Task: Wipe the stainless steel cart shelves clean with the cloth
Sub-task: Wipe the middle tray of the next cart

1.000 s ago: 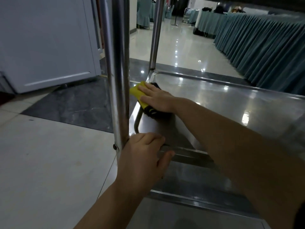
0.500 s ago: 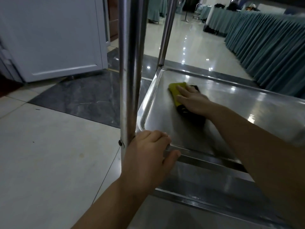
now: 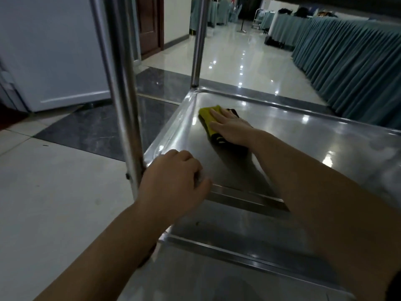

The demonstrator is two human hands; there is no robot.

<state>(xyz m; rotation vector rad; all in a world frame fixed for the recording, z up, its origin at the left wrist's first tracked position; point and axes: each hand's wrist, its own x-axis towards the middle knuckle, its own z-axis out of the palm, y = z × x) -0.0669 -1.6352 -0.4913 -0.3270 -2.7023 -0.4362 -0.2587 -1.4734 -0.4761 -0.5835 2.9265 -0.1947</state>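
A: Pressing what, right hand (image 3: 232, 127)?
B: Folded yellow-and-black cloth (image 3: 209, 115). Fingers straight, palm flat on it, near far-left rounded corner of shelf (image 3: 293, 135). Glossy steel tray, raised rim.
A: And left hand (image 3: 173, 179)?
B: Fingers curled over shelf's near rim, thumb along it, just beside round polished post (image 3: 123, 94).

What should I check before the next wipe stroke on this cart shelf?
1. Cloth flat on the shelf, near its far-left corner: ok.
2. Right hand lies flat on the cloth, fingers straight: ok.
3. Left hand grips the shelf's near corner beside the post, bracing the cart: ok.
4. Shelf right of the cloth shows only light reflections, nothing in the stroke path: ok.
5. Residue on the wiped area: cannot tell, dim light and glare.
6. Lower shelf wiped: cannot tell.
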